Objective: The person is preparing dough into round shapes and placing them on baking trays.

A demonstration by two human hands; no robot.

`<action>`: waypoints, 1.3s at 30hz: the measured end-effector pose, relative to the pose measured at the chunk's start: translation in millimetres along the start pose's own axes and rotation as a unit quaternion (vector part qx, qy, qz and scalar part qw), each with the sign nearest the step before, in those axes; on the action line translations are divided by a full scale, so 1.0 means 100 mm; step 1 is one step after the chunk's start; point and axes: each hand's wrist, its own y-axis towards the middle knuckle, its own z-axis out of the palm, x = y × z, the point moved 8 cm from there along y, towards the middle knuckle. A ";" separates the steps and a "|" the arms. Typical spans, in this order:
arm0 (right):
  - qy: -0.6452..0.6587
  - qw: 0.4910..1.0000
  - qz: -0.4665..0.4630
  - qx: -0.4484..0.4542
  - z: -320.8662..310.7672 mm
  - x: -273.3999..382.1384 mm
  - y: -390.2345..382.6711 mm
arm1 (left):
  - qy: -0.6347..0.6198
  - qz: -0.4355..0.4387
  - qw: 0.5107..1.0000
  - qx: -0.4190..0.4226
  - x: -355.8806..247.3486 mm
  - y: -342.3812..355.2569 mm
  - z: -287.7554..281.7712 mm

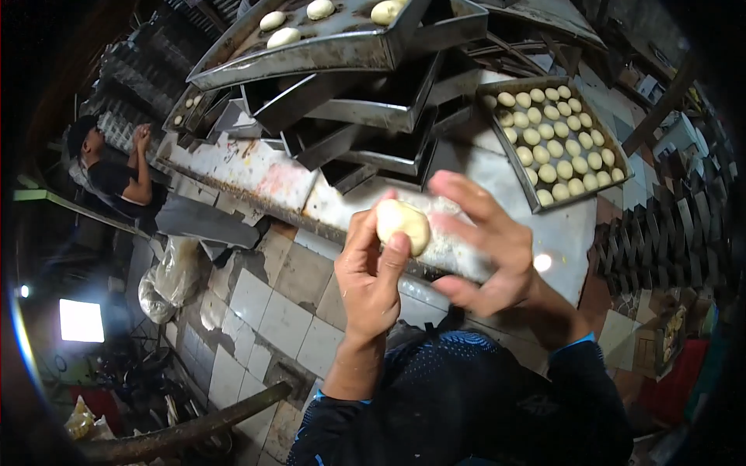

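Left hand (pixel 368 283) holds dough (pixel 404 220), right hand (pixel 497 252) seemingly spread.

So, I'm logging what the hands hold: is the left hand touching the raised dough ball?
Touching. The head view shows it plainly: the left hand grips the dough ball, its thumb lying over the near side.

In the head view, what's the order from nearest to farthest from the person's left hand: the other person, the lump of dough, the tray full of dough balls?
Measured from the left hand:
1. Lump of dough: held in that hand.
2. Tray full of dough balls: off to the right.
3. Other person: away at the far left.
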 end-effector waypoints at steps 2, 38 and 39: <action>0.144 0.967 0.130 -0.165 0.03 -0.29 -0.42 | 0.021 0.017 0.998 -0.052 0.17 -0.17 -0.17; -0.324 0.888 0.322 0.059 1.17 -1.48 -2.25 | -0.174 -0.288 0.942 -0.002 1.19 -0.89 -1.15; -0.344 0.880 0.315 0.089 1.19 -1.53 -2.32 | -0.162 -0.288 0.944 -0.012 1.25 -0.81 -1.11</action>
